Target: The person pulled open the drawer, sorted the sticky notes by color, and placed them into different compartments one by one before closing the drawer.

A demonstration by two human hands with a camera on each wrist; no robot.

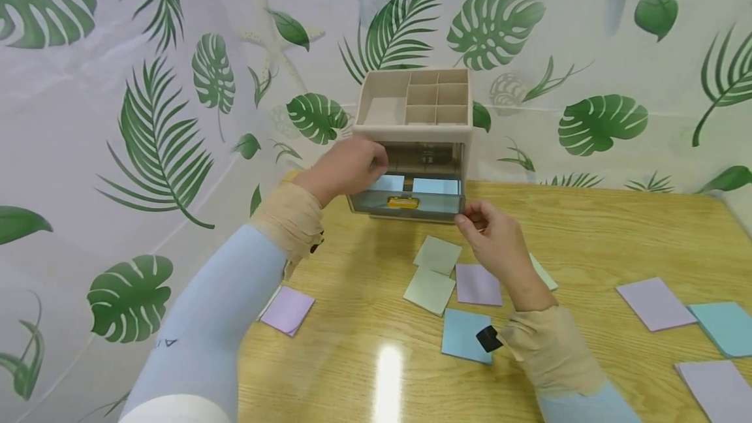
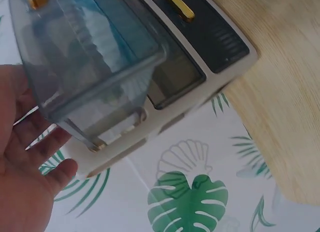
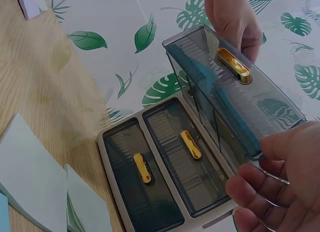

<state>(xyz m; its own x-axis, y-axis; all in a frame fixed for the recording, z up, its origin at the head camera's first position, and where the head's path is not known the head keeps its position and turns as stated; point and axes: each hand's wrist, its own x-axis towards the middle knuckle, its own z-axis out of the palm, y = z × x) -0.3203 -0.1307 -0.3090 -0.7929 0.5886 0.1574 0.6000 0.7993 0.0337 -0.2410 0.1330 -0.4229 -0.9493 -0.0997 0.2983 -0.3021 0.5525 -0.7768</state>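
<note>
Left hand sits at the left side of the translucent drawer; whether it grips cannot be told. Right hand pinches the drawer's front right corner. Drawer position: between the hands, pulled out of the beige organizer. Contents: two blue pads. Table, left: one purple pad, one pale pad; centre: three green pads, one purple, one blue; right: two purple, one blue. Right wrist view shows two closed lower drawers, hidden in head view.
</note>
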